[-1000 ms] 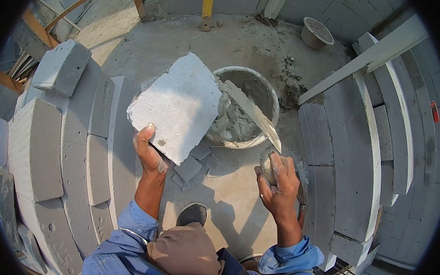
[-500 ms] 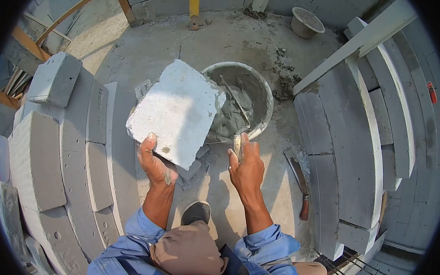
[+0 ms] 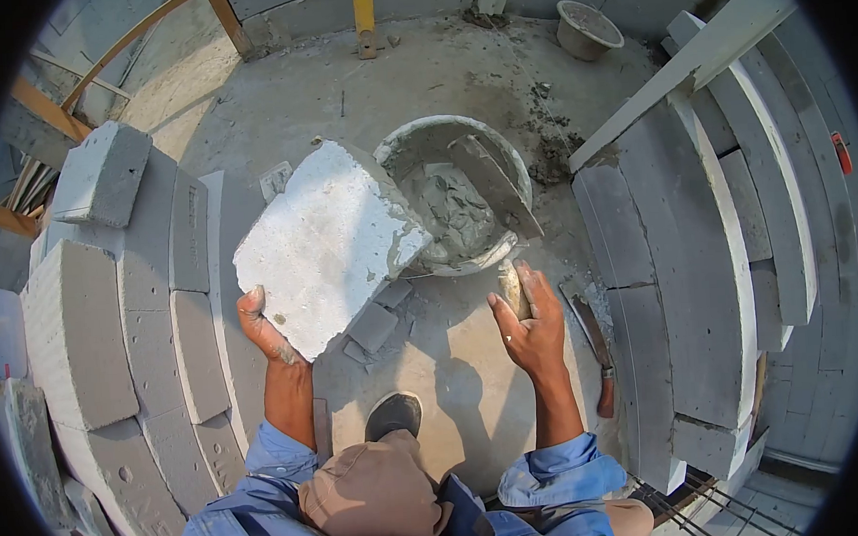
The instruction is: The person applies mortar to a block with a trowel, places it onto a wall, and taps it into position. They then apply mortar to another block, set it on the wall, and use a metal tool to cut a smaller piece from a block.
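Observation:
My left hand (image 3: 273, 327) grips the lower left corner of a pale lightweight concrete block (image 3: 321, 240), which is held up and tilted beside the mortar tub. Grey mortar smears mark the block's right edge. My right hand (image 3: 535, 325) is wrapped round the handle of a trowel (image 3: 496, 187), whose broad blade lies over the right side of the tub. Wet grey mortar (image 3: 450, 209) fills the bottom of the round tub (image 3: 412, 133). The block's near right edge overlaps the tub's left rim in view.
Stacked blocks (image 3: 78, 325) form a wall at left, another block wall (image 3: 681, 264) stands at right. A wooden-handled saw or blade (image 3: 593, 342) lies on the floor by the right wall. Farther off are a small bucket (image 3: 588, 32) and a yellow level (image 3: 365, 19). Block scraps (image 3: 372, 327) lie below the tub.
My right hand has moved right and down, and the trowel blade has turned, now showing its broad face at the tub's right side. The block has shifted slightly left and down, exposing more of its side.

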Tool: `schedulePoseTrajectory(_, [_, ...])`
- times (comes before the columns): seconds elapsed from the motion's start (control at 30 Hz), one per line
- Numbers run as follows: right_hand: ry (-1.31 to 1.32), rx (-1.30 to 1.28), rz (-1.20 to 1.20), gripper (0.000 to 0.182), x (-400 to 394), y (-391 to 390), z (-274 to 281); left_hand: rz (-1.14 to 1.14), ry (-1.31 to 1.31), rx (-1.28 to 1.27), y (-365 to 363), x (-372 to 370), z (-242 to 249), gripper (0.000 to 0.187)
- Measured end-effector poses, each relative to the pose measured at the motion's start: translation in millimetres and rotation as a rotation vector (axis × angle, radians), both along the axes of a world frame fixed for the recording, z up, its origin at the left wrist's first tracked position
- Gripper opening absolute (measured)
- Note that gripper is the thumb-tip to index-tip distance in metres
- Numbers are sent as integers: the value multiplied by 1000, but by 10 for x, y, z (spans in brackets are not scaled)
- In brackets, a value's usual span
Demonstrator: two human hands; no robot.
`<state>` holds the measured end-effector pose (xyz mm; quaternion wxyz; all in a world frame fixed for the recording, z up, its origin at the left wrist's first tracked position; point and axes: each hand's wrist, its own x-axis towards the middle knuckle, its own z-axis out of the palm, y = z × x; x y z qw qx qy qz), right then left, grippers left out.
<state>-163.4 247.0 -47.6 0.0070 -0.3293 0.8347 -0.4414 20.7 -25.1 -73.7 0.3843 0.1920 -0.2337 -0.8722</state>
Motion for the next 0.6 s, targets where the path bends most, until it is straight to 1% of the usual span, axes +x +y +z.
schedulePoseTrajectory(0.07, [-11,20,-1,51,-102,9,119,4,24,49,-44,74,-71,83])
schedulePoseTrajectory(0.1, [25,5,48,52,-154,-9,170,2,25,46,-61,90,-90,83])
schedulePoseTrajectory(0.17, [68,-16,132,52,-213,-72,300,-73,150,129,-74,138,-135,84])
schedulePoseTrajectory(0.2, [68,-18,133,52,-247,-110,336,-72,150,128,-67,122,-125,84])
schedulePoseTrajectory(0.27, [129,-29,223,52,-302,-179,360,-111,195,230,-39,95,-113,84])
schedulePoseTrajectory(0.3, [125,-33,224,52,-327,-211,354,-109,190,227,-32,80,-120,84])
schedulePoseTrajectory(0.37, [143,-60,272,49,-379,-265,342,-218,285,226,-4,34,-148,75])
schedulePoseTrajectory(0.5, [197,-102,315,49,-439,-318,294,-266,340,293,165,-76,-96,69])
schedulePoseTrajectory(0.57, [189,-131,347,49,-440,-320,253,-278,368,427,232,-123,-86,63])
schedulePoseTrajectory(0.6, [189,-133,350,49,-438,-307,224,-275,368,425,241,-123,-145,63])
